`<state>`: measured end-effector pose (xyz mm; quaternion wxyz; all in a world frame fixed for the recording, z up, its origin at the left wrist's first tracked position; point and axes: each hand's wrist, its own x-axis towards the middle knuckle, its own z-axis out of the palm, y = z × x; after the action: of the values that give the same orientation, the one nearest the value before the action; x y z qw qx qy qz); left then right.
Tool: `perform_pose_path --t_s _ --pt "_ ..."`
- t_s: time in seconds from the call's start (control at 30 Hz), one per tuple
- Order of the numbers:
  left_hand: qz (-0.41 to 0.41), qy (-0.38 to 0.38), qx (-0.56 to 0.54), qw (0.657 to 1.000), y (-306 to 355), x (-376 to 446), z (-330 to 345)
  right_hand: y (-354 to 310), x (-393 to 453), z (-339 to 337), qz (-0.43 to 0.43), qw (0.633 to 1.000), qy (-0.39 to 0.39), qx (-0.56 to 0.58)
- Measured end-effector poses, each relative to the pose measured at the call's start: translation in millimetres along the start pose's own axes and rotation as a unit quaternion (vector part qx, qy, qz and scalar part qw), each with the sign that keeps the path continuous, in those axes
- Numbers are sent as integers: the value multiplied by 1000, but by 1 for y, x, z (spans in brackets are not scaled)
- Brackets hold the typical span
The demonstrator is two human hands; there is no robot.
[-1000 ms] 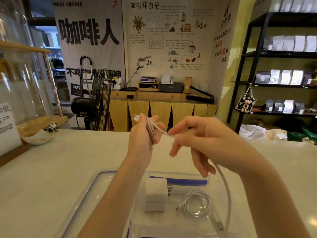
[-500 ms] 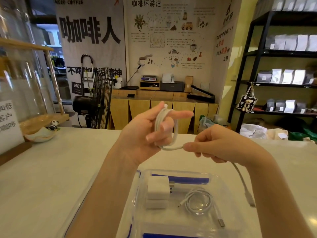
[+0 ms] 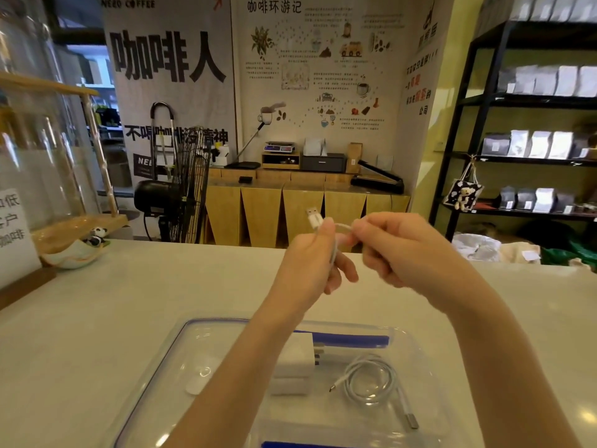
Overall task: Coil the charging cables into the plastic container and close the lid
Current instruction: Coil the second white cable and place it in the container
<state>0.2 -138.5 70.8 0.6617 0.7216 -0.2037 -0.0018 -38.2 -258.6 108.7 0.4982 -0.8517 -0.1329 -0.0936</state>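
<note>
My left hand grips a white charging cable wound around its fingers, its USB plug sticking up above the thumb. My right hand pinches the same cable just to the right of the left fingers. Both hands hover above a clear plastic container with blue clips. Inside lie a second coiled white cable and two white charger blocks, one stacked on the other. The clear lid lies flat to the container's left, partly under my left forearm.
The container and lid rest on a pale counter. A small dish with a panda figure and a glass display case stand at the far left. A sign card leans at the left edge.
The loose tail that hung from my right hand is now gathered up. My right hand has moved up and left to meet the left hand, which has turned so the plug points upward.
</note>
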Motion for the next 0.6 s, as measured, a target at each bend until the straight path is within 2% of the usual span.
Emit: perform_pose_path --t_s 0.1,0.17,0.3,0.43,0.53,0.6 --pt "18 70 -50 996 -5 2 -4 -5 -3 14 -33 998 -45 -35" --pt "-4 80 -128 989 -7 6 -11 -5 -3 20 -36 995 -81 -54" --pt "-14 39 -264 964 -5 11 -22 0 2 20 -12 992 -97 -73" --pt "-12 3 -322 947 -5 12 -24 3 2 11 -1 992 -104 -74" --pt "-27 -1 -334 942 -6 12 -25 6 0 -1 -41 992 -67 -101" --pt "-39 -14 -368 929 -6 12 -25 4 -4 -8 -57 989 -72 -112"
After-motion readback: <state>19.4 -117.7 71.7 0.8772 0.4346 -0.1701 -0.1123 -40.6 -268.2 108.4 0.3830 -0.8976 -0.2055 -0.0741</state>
